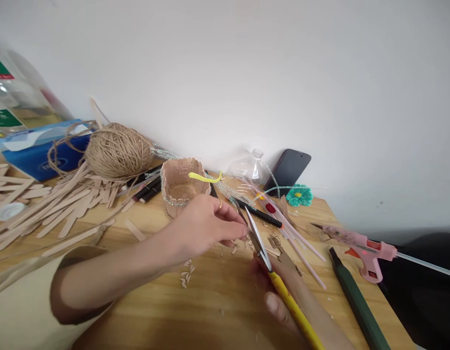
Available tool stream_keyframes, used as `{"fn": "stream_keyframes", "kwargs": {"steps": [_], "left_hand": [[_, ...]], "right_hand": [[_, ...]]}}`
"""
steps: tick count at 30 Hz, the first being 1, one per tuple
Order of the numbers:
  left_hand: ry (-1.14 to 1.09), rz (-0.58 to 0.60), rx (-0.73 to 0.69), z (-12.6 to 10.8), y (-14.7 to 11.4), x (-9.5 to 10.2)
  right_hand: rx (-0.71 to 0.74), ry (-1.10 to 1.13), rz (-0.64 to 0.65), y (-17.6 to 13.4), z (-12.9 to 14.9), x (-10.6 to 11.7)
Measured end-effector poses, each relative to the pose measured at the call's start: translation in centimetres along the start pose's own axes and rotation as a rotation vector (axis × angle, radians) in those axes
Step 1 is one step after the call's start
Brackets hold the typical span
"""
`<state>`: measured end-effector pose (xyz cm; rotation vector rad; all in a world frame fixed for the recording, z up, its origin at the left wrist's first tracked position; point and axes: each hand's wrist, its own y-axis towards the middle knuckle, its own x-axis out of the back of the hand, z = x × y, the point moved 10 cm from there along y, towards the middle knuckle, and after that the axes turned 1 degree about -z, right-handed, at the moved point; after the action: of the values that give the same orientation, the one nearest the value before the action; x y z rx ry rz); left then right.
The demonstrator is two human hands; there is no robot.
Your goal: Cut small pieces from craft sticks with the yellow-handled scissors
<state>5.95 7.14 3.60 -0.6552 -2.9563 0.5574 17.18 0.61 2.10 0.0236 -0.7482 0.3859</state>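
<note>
My left hand (pixel 210 226) reaches in from the left, a ring on one finger, thumb and fingertips pinched together beside the blade tips. Whatever lies between those fingertips is too small to make out. My right hand (pixel 279 296) is closed around scissors (pixel 263 255) with silver blades and a long yellow handle; the blades are slightly apart and point up and away from me. Just behind my left hand stands a small basket of wooden pieces (pixel 181 187) with a glittery strand around it. A bent yellow fuzzy strip (pixel 205 178) shows at its right rim.
Craft sticks (pixel 75 204), a twine ball (pixel 117 150) and a blue tissue pack (pixel 45 155) fill the left. At the right are a phone (pixel 288 170), a teal flower (pixel 298 195), a pink glue gun (pixel 367 250) and a dark green bar (pixel 358 301). Wood chips (pixel 187 273) lie in front.
</note>
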Motion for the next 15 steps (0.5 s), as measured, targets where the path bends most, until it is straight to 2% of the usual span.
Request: {"fn": "stream_keyframes", "kwargs": {"steps": [15], "left_hand": [[0.016,-0.008,0.003,0.04,-0.07,0.03]], "right_hand": [[-0.004,-0.022,0.016,0.13,0.46,0.19]]}}
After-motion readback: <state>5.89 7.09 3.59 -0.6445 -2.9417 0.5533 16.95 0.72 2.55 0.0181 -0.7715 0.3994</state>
